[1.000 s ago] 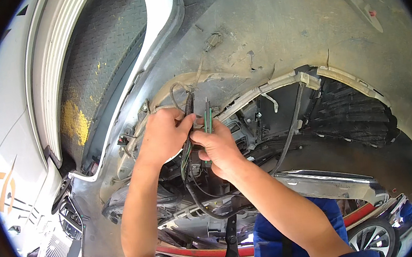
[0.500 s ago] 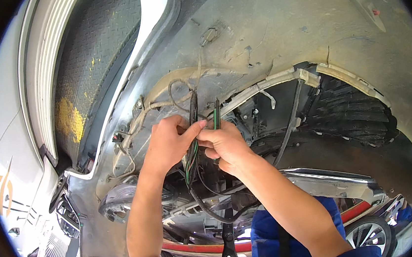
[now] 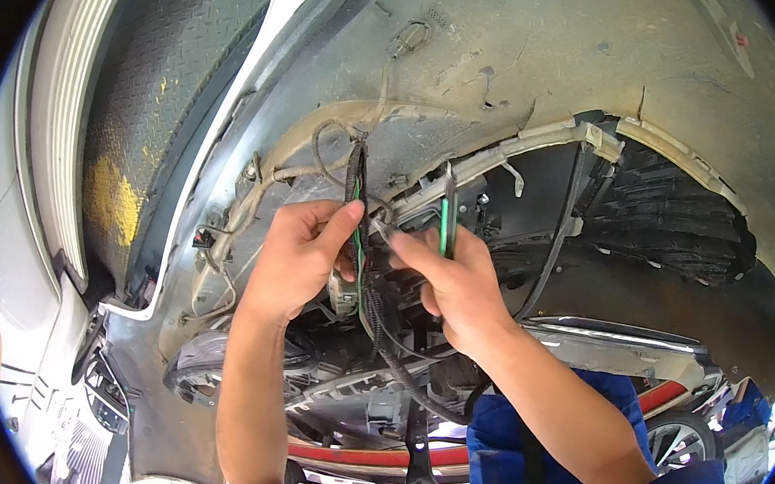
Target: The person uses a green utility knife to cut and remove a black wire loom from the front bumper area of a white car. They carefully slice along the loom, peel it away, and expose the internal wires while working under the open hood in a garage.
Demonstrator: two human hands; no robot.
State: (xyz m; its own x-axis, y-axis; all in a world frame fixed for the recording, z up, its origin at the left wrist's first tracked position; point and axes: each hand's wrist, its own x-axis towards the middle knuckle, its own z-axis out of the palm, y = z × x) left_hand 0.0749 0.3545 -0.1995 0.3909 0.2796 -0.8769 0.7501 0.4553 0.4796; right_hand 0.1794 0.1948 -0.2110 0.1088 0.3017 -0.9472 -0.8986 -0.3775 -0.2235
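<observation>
My left hand (image 3: pixel 301 260) is closed on a wiring harness (image 3: pixel 356 172), thumb on top. The harness runs up and down through my grip, dark-covered, with green and black wires showing in its split part. Just to the right, my right hand (image 3: pixel 463 286) is wrapped round a slim green-and-black utility knife (image 3: pixel 446 227). Its narrow pointed tip sticks upward out of my fist, apart from the harness. My right thumb and index finger reach toward the harness; whether they touch it is blurred. Below my hands the harness continues as a black corrugated sleeve (image 3: pixel 400 371).
A large dusty, curved grey panel (image 3: pixel 592 45) spreads across the far side, with a beige-edged opening and black mesh grille (image 3: pixel 659 206). Thin cables (image 3: pixel 301 170) run along it at left. A patterned black mat (image 3: pixel 184 66) lies upper left. A car wheel (image 3: pixel 682 442) shows lower right.
My right hand and the knife have moved right, away from the harness, and the fist has turned. My left hand keeps its hold on the harness. The whole view has shifted slightly.
</observation>
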